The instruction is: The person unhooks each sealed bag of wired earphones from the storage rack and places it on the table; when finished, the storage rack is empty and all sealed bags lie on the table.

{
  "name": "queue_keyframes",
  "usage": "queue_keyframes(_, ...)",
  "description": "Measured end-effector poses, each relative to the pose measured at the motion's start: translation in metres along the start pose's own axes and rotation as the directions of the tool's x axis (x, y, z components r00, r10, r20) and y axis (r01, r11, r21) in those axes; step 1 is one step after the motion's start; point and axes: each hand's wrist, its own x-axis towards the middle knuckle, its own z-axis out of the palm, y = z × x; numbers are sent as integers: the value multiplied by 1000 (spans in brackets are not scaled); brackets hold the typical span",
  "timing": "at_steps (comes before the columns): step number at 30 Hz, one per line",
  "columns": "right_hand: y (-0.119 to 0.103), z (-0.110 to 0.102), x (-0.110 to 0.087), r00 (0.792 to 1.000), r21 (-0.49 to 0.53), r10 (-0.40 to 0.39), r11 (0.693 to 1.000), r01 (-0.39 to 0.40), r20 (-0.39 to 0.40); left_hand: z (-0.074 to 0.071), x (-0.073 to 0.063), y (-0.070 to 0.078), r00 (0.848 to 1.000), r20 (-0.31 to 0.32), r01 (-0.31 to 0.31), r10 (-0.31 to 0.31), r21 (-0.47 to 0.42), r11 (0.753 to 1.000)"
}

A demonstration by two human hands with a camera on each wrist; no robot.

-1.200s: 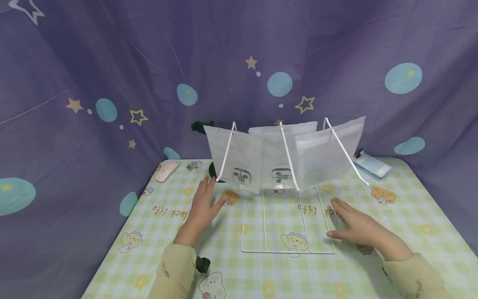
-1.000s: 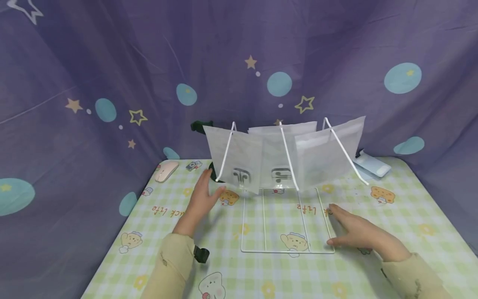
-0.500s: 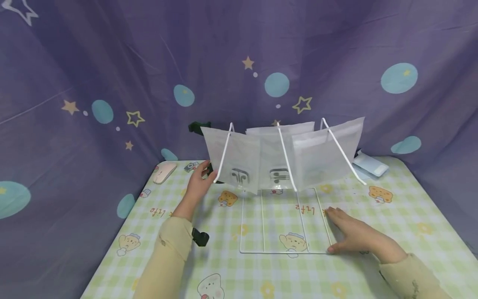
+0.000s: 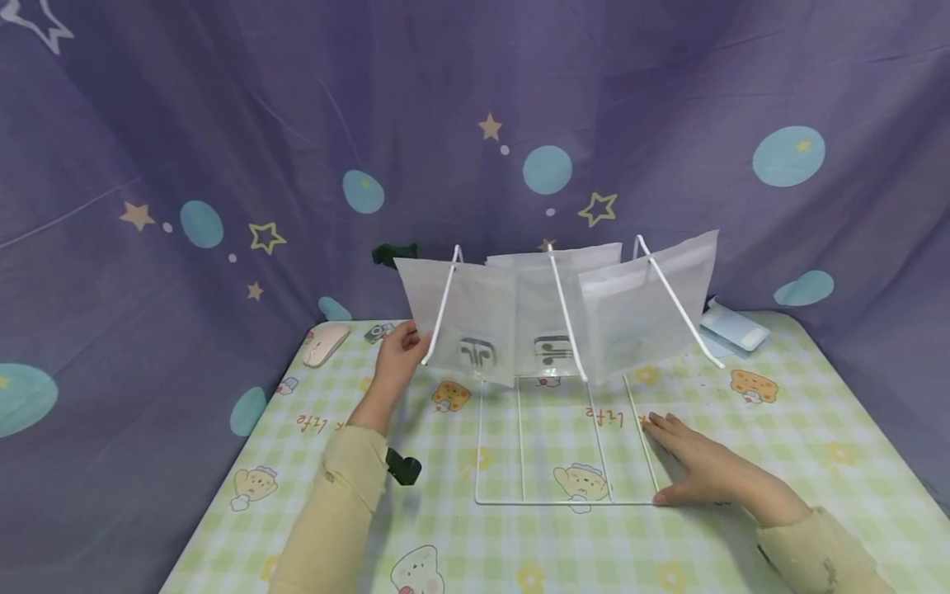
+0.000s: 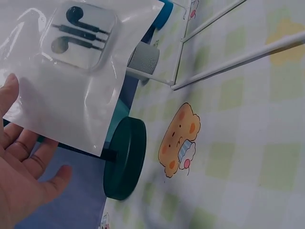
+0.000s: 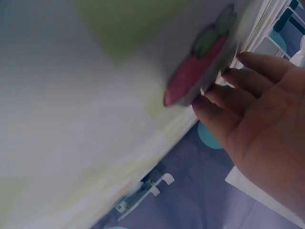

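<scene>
A white wire display rack (image 4: pixel 564 502) stands mid-table, its base frame flat and three prongs sloping forward. Frosted plastic bags hang from the prongs: a left bag (image 4: pixel 475 305), a middle bag (image 4: pixel 549 330) and a right bag (image 4: pixel 646 305). Dark wired earphones in a small case (image 5: pixel 81 36) show on the left bag. My left hand (image 4: pixel 397 359) pinches the lower left edge of that bag, some fingertips hidden behind it. My right hand (image 4: pixel 712 474), fingers straight, rests beside the base's right side, thumb at the front right corner.
Behind the left bag stands a dark green round base (image 5: pixel 126 157), with a grey cylinder (image 5: pixel 143 61) nearby. A pale pink mouse (image 4: pixel 325 345) lies at the back left. A light blue and white packet (image 4: pixel 735 328) sits at the back right, before the purple curtain (image 4: pixel 445 99).
My left hand has moved back to the left bag and taken its edge; the bag's top left corner has dipped slightly. My right hand has shifted a little toward the base's front right corner.
</scene>
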Motion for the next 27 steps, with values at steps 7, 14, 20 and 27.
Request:
queue_keyframes(7, 0, 1, 0, 1000, 55, 0, 999, 0, 8, 0, -4, -9, 1000, -26, 9, -11, -63, 998)
queue_keyframes(14, 0, 1, 0, 1000, 79, -10, 997, 9, 7, 0, -12, -15, 998, -58, 17, -26, -141, 990)
queue_keyframes(20, 1, 1, 0, 1000, 75, -21, 997, 21, 0, -2, -20, -17, 997, -70, 1, -15, -205, 979)
queue_keyframes(27, 2, 0, -1, 1000, 101, -10, 995, 9, 6, -6, -33, -12, 998, -55, -14, 1, -247, 969)
